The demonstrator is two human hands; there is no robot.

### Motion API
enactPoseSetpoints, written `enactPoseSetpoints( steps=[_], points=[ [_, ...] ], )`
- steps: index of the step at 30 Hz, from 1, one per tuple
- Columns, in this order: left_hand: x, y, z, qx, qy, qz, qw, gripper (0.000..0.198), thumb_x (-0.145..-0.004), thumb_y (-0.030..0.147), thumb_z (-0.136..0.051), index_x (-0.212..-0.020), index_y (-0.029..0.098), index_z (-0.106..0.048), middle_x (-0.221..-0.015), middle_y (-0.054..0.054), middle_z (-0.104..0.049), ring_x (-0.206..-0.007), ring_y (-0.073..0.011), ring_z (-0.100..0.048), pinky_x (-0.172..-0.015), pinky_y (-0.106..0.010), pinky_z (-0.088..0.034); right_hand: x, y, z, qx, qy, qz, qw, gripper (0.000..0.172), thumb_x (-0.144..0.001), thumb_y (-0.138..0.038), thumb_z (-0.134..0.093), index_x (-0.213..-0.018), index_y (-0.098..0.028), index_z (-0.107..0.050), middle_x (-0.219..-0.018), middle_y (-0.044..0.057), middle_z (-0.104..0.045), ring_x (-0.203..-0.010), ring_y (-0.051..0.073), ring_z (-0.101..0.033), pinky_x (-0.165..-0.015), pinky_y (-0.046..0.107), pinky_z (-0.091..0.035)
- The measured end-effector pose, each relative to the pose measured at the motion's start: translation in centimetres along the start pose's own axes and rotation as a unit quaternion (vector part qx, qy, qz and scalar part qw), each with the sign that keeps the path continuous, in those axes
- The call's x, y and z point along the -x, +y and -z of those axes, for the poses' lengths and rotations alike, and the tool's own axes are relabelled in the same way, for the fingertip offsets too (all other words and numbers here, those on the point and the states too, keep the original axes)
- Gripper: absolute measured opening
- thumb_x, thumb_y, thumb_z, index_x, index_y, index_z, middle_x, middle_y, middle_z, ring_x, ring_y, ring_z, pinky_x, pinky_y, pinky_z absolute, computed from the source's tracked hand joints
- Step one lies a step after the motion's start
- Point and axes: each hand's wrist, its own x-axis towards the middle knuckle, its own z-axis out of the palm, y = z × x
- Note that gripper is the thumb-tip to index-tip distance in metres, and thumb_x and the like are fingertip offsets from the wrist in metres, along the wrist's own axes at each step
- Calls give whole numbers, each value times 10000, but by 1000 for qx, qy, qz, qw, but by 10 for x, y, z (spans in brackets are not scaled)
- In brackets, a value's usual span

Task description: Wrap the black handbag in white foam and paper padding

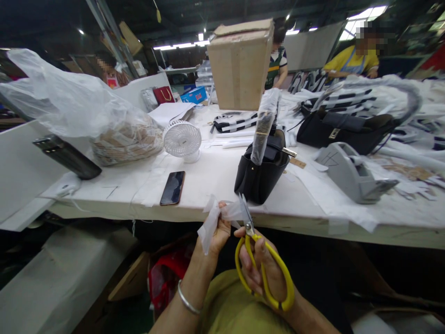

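Observation:
My left hand [219, 233] is closed on a thin whitish translucent sheet [209, 229], part of which stretches right toward the scissors. My right hand [266, 266] grips yellow-handled scissors [285, 283] through their loops. Their metal blades point up and slightly left, parted a little, at the right end of the sheet. Both hands are at the table's front edge. Just beyond the blades stands a black handbag [259, 178], its handle wrapped in clear plastic [264, 125]. Whether the blades touch the sheet I cannot tell.
On the white table [208, 178] lie a phone [173, 188], a small white fan [182, 140], a dark bottle [67, 157] and a plastic bag of brown pieces [127, 139]. Rightward are a tape dispenser [351, 171] and another black handbag [342, 130]. Behind rises a cardboard box [239, 67]; people work beyond.

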Motion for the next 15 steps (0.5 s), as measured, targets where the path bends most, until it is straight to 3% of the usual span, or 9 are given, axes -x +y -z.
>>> enactPoseSetpoints(
  steps=[3, 6, 8, 10, 13, 15],
  points=[
    [8, 6, 1, -3, 49, -34, 998, 317, -919, -43, -357, -776, 108, -596, -665, -3, -635, -554, -19, -631, -608, -62, -525, 0, -32, 1, -17, 3, 48, 999, 462, -869, -658, -563, -1085, -256, -630, -576, -84, -452, -318, -3, -179, -283, 117, -225],
    [17, 8, 3, -47, 52, -58, 996, 186, -897, 36, -517, -747, 99, -606, -632, -4, -631, -467, -37, -581, -503, -94, -496, 0, -73, 10, 26, 46, 107, 993, 491, -833, -673, -600, -1122, -277, -624, -588, -72, -480, -330, 29, -285, -296, 144, -285],
    [23, 4, 0, -162, 8, -80, 984, 164, -844, 203, -687, -737, 91, -632, -636, -28, -652, -453, -76, -585, -461, -146, -488, -3, -94, 18, 112, 90, 132, 981, 470, -816, -590, -684, -1154, -273, -607, -652, -42, -553, -399, 71, -424, -346, 181, -375],
    [28, -2, -9, -306, -57, -90, 946, 297, -777, 365, -763, -733, 91, -658, -651, -58, -678, -472, -120, -617, -472, -191, -503, -7, -107, 24, 226, 131, 136, 956, 461, -774, -468, -777, -1150, -265, -604, -766, 0, -639, -519, 111, -542, -444, 221, -466],
    [34, -12, -30, -425, -140, -66, 892, 311, -758, 412, -751, -764, 106, -693, -678, -73, -705, -518, -152, -654, -510, -217, -523, -13, -113, 30, 344, 156, 123, 918, 489, -696, -393, -851, -1106, -259, -619, -908, 39, -702, -712, 161, -634, -628, 276, -549],
    [36, -18, -45, -459, -180, -38, 869, 281, -763, 397, -734, -803, 120, -710, -685, -66, -707, -534, -159, -660, -511, -223, -523, -16, -110, 32, 369, 148, 114, 910, 535, -656, -402, -872, -1107, -261, -620, -951, 43, -709, -801, 183, -646, -726, 313, -563]
  ],
)
